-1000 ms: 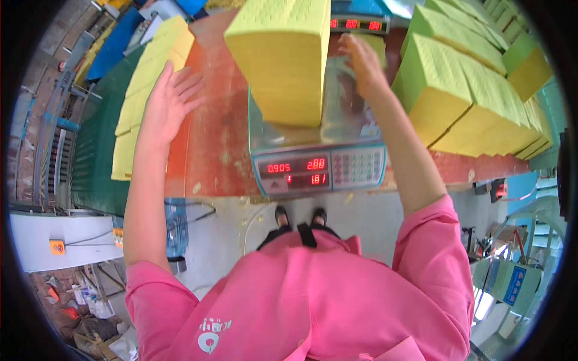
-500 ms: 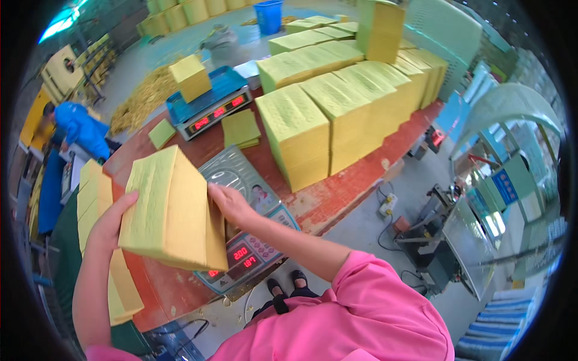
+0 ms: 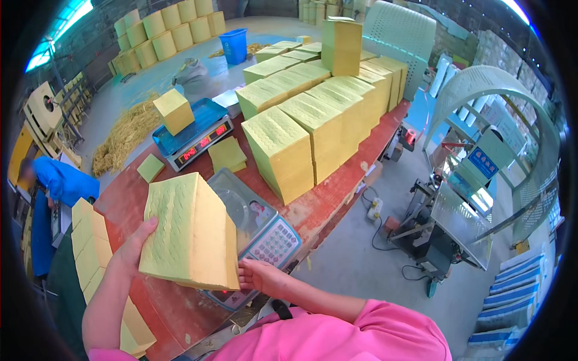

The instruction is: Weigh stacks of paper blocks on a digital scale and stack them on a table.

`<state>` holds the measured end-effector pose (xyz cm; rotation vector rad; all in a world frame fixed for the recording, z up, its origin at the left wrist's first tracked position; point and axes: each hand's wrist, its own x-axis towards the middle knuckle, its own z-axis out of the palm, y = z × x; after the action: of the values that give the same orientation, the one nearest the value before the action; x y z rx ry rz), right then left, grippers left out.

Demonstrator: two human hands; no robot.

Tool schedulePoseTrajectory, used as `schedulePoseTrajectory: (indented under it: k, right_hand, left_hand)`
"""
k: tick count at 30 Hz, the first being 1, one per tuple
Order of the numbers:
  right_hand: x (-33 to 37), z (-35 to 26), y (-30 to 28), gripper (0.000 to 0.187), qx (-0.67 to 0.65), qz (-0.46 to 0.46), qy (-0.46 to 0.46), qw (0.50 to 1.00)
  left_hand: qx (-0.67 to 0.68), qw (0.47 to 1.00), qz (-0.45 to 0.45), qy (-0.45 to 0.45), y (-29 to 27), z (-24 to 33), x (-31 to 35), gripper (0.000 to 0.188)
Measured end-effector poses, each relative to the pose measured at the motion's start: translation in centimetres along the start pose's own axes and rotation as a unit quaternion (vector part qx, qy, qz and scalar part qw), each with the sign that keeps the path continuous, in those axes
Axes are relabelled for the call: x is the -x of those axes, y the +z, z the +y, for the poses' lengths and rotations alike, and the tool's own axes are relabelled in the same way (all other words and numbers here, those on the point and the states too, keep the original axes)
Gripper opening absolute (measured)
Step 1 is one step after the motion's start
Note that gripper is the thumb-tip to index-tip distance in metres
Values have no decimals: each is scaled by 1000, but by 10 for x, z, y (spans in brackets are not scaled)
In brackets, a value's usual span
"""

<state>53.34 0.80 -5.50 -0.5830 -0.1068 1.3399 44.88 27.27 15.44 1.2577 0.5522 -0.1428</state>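
A thick block of stacked yellow paper sheets (image 3: 186, 234) with a dimpled top is held tilted over a small scale (image 3: 271, 234). My left hand (image 3: 133, 245) grips the block's left side, thumb laid on the top face. At its lower right edge, my right hand (image 3: 257, 277) presses its fingers against the paper, and some fingertips are hidden. The block covers most of the scale's display, while the keypad and part of the metal pan show beside it. Behind it, a few loose yellow sheets (image 3: 227, 154) lie on the red table (image 3: 129, 210).
Rows of yellow paper stacks (image 3: 280, 150) fill the table's far right, one stack (image 3: 342, 48) standing on top. A second scale (image 3: 198, 135) carries a yellow block (image 3: 174, 112). More paper (image 3: 90, 240) lines the left. A person in blue (image 3: 63, 180) is at far left; a machine (image 3: 445, 234) stands right.
The block has moved slightly right and toward me, showing more of its top. My right hand has slid from its far right edge down to the near right edge. The head view has shifted.
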Motion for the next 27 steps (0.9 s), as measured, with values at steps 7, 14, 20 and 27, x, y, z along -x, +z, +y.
schedulePoseTrajectory:
  k: [7,14,20,27]
  right_hand:
    - [63,-57,40,54,134,28,-8,991]
    - [89,-245,73,53,264,67,-119,955]
    - [53,-438,3,48,289,31,-196,937]
    - [9,-595,-60,51,314,106,-163,929]
  left_hand:
    - [65,996,31,57,38,-10,19,60]
    - [-284,844,19,454,97,82,-62,54]
    - [76,937,-160,300,192,198,-208,44]
    - [38,964,-58,258,298,267,-346,49]
